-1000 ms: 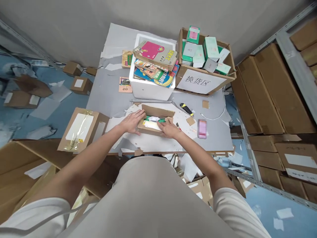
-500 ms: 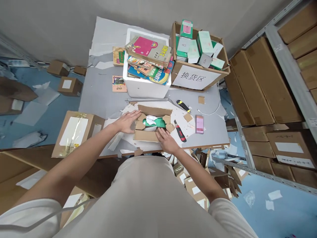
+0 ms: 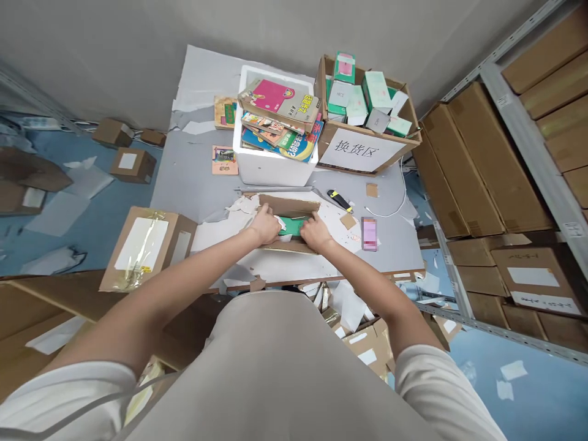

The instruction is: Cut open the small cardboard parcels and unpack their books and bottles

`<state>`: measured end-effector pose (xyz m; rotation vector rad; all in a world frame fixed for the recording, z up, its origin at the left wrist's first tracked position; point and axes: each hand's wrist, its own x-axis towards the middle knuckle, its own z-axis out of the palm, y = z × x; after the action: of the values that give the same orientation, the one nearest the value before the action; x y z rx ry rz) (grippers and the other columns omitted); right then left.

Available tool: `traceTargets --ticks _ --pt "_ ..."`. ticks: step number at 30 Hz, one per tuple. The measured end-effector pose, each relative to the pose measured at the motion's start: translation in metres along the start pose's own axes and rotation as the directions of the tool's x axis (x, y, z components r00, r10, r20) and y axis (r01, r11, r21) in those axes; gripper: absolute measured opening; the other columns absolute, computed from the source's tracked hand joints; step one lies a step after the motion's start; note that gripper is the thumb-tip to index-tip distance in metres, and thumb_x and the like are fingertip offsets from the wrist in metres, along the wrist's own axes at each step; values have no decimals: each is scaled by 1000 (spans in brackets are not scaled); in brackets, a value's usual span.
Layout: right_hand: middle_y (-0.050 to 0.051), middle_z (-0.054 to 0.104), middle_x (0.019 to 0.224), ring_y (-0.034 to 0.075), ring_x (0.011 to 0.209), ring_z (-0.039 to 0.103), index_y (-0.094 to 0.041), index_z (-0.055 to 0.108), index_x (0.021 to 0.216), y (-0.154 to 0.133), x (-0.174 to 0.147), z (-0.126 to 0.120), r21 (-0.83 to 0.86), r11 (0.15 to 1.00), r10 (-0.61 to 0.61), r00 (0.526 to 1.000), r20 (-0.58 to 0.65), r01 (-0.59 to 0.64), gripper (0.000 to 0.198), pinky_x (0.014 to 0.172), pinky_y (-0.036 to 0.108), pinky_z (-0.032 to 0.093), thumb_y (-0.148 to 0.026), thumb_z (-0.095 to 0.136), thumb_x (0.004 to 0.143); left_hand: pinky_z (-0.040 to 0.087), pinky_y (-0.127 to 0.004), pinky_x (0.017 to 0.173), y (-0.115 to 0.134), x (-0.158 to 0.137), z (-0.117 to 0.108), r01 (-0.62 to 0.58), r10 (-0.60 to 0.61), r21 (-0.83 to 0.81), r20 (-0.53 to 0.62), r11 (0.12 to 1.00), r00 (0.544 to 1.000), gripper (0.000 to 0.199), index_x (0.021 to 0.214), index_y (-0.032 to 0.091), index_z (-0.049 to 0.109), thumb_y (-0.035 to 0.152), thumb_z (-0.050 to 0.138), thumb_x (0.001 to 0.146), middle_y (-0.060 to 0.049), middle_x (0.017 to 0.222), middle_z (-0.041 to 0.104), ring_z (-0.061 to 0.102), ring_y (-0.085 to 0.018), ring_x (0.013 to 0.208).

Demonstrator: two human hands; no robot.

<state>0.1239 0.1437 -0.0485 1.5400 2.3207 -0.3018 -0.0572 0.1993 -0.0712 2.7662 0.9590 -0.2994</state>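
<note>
On the grey surface (image 3: 188, 184), close in front of the body: an open, oblong brown cardboard box (image 3: 289, 204), with a flat green item (image 3: 291, 226) down inside. Long axis of the cardboard box across the body, running from one hand to the other. At its left end, the left grip (image 3: 265, 225), bare and fairly narrow, fingers bent downward just beside a crumpled white wrapping (image 3: 280, 225). At its right end, the right grip (image 3: 315, 233), likewise bare, narrow and bent downward. Between them, the green item: rightward from the left grip, leftward from the right, neither hand clearly nearer. Fingertips partly hidden; impossible to tell a hold on cardboard from a hold on green. Farther back, a black-and-yellow utility knife (image 3: 340, 201) and a white foam box (image 3: 275, 169); off to the right, a slim phone with a blurred pink screen (image 3: 369, 234).
</note>
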Motion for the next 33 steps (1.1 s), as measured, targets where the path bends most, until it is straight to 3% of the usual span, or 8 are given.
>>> traceTargets --ticks 5,9,13,19,23,25,28,33 --pt "24 60 125 30 119 54 -4 60 123 30 -44 20 -9 999 38 992 -119 -40 40 110 48 28 -9 37 91 -3 -67 108 -20 -46 3 236 -224 31 -218 971 950 85 124 8 62 74 47 73 -26 122 61 48 -43 116" --pt "18 38 151 25 138 37 -8 40 143 38 -56 64 147 986 111 976 -187 -84 51 112 44 30 -11 33 92 -1 -69 108 -18 -66 32 292 -319 -153 -199 944 927 111 150 6 25 80 45 69 -27 150 32 28 -43 137" --pt "17 28 156 21 144 27 -7 32 148 37 -59 92 263 959 146 978 -151 -102 62 111 39 33 -3 33 86 8 -65 111 -10 -67 61 355 -410 -291 -152 888 900 132 152 5 8 80 59 57 -25 156 18 17 -40 144" --pt "19 54 137 29 129 46 -12 54 131 15 -53 22 105 980 184 967 -175 -167 48 109 56 27 -2 33 89 6 -61 114 -9 -65 68 381 -460 -380 -140 843 877 137 153 10 8 76 68 49 -21 158 17 17 -39 145" --pt "14 63 121 26 109 57 -15 59 120 -42 -4 -29 116 981 -124 963 -239 155 31 97 40 43 -15 44 93 5 -61 114 -11 -66 68 379 -471 -411 -146 829 870 132 153 13 10 74 68 51 -19 158 19 20 -38 144" --pt "12 64 117 25 109 58 -14 61 118 -71 32 -32 160 953 -236 961 -142 257 29 95 36 45 -18 52 90 7 -61 114 -12 -66 69 379 -477 -424 -151 823 866 129 153 14 11 72 67 53 -19 158 20 20 -38 144" --pt "18 56 130 26 113 57 -8 57 125 -92 76 -17 171 976 -144 988 48 133 39 96 34 45 -14 54 87 8 -61 114 -13 -68 71 374 -482 -438 -165 817 860 126 153 14 11 71 66 55 -18 157 21 21 -37 144" --pt "19 40 145 28 124 49 -11 49 136 -84 96 6 148 988 -64 990 123 46 60 100 35 45 -13 67 78 2 -63 113 -11 -69 68 382 -489 -429 -171 818 855 123 152 13 15 71 65 56 -19 157 22 20 -37 144"
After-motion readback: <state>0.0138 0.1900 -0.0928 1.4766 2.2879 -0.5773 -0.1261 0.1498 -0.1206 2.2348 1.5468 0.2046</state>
